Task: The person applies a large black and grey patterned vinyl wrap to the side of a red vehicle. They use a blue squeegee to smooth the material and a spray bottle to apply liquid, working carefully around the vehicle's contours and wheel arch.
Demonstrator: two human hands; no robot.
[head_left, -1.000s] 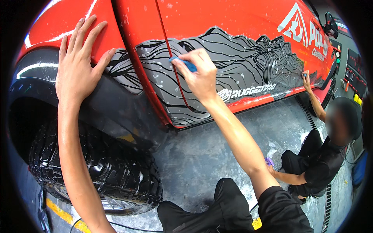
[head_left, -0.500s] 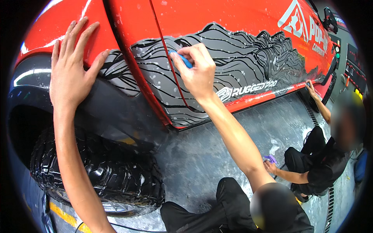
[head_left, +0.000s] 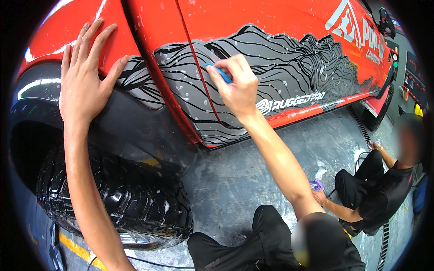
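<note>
In the head view, the right hand [head_left: 237,88] pinches a small blue plastic squeegee [head_left: 219,72] between thumb and fingers and presses its edge against the grey and black contour-line vinyl graphic [head_left: 280,74] on the glossy red car body panel [head_left: 253,18], right by the door gap at about 12 o'clock of the picture. The left hand [head_left: 83,79] lies flat with fingers spread on the red panel above the black wheel arch [head_left: 113,131], at about 10 o'clock, holding nothing. The knobbly black tyre [head_left: 117,198] sits below it at 7 o'clock

The graphic appears already laid along the whole lower side, running off toward 2 o'clock. Water droplets bead thickly on it around the squeegee and further right, so I judge the smoothing to be partway: the film is in place, and much of the wet surface is left to press out

On the wet grey concrete floor [head_left: 253,162] at 4 o'clock a crouching co-worker in black [head_left: 379,194] holds a small purple piece [head_left: 316,184], low beside the rear wheel
</note>
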